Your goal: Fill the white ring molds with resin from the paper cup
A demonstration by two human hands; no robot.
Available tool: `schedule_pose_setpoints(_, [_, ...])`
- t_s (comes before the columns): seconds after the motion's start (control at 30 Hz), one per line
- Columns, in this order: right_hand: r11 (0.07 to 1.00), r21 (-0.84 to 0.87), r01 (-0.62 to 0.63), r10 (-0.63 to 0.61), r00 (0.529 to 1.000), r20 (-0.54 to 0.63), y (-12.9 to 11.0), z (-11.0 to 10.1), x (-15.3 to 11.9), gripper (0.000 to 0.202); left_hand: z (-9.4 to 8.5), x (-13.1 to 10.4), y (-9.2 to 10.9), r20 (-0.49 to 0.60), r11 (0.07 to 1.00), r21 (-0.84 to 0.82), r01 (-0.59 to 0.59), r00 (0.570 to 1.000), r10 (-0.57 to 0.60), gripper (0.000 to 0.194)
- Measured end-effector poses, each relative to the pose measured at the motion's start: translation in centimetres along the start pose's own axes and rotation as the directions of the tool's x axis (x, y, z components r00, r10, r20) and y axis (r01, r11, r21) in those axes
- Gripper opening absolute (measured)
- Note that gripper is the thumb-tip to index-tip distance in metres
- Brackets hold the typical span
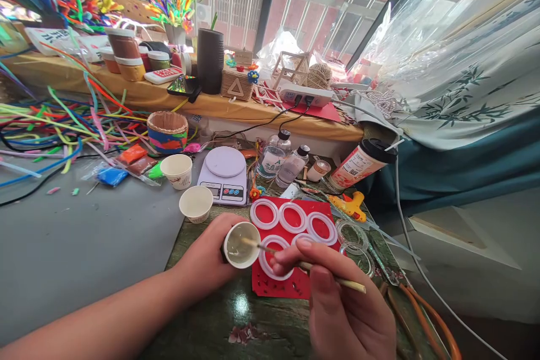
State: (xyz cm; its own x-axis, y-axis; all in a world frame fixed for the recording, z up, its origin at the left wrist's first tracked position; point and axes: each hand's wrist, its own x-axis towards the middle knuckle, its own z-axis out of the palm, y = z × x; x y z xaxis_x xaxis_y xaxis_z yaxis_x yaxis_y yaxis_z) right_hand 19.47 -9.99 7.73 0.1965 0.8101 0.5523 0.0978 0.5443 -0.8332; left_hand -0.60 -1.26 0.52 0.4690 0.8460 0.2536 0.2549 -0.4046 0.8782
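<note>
**Left hand (217, 244) grips a paper cup (239, 257) as right hand (350, 304) works a wooden stick (353, 285)**

From where I stand, the hands are apart, each with its own hold. The left is wrapped around the cup, its mouth turned toward the person; a clear, glossy liquid shows inside. I can't tell whether its base touches the dark table (202, 315). The right pinches the stick between thumb and fingers, and the blurred far end reaches inside the rim.

The cup is just left of a red sheet (278, 289), where five pale ring molds (254, 214) lie, one mostly hidden behind the right hand. Two more paper cups (196, 205) stand beyond the left hand, beside a white digital scale (225, 174). Behind the molds are two clear bottles (283, 162) with black caps. Clear rings (351, 236) lie to the right of the sheet, near a yellow glue gun (350, 205).
</note>
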Motion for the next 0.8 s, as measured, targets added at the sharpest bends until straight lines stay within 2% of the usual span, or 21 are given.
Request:
schedule_pose_setpoints(0.07, [1.0,-0.023,-0.01,0.009,0.999,-0.038,-0.06,-0.03,-0.04,0.03,0.01,-0.01,0.01,-0.002,1.0,0.001,0.009,1.0,-0.009,0.035])
schedule_pose_setpoints(0.2, [0.997,0.053,-0.064,0.064,0.998,-0.013,-0.05,-0.09,-0.18,0.029,0.01,-0.03,0.02,0.001,1.0,-0.007,0.026,1.0,-0.026,0.034])
schedule_pose_setpoints(0.33, [0.998,-0.009,-0.061,0.06,0.992,-0.115,-0.06,-0.09,-0.01,0.027,0.02,-0.11,0.0,0.003,0.999,-0.013,0.052,0.999,-0.052,0.038])
schedule_pose_setpoints(0.5, [0.999,-0.018,-0.048,0.046,0.993,-0.107,-0.04,-0.05,0.08,0.026,0.03,-0.15,-0.2,0.014,0.998,-0.027,0.05,0.999,-0.05,0.038])
schedule_pose_setpoints(0.63, [0.995,0.031,-0.093,0.094,0.994,-0.059,0.09,-0.13,0.13,0.026,-0.08,-0.1,-0.2,0.017,0.997,-0.019,0.069,0.997,-0.069,0.04])
schedule_pose_setpoints(0.73, [0.996,0.011,-0.085,0.085,0.993,-0.082,0.25,-0.15,0.25,0.026,-0.17,-0.06,-0.11,0.017,0.997,-0.008,0.077,0.997,-0.077,0.041])
schedule_pose_setpoints(0.8, [0.995,0.015,-0.094,0.095,0.994,-0.049,0.37,-0.14,0.32,0.026,-0.2,-0.04,-0.07,0.008,0.997,-0.009,0.076,0.997,-0.076,0.041])
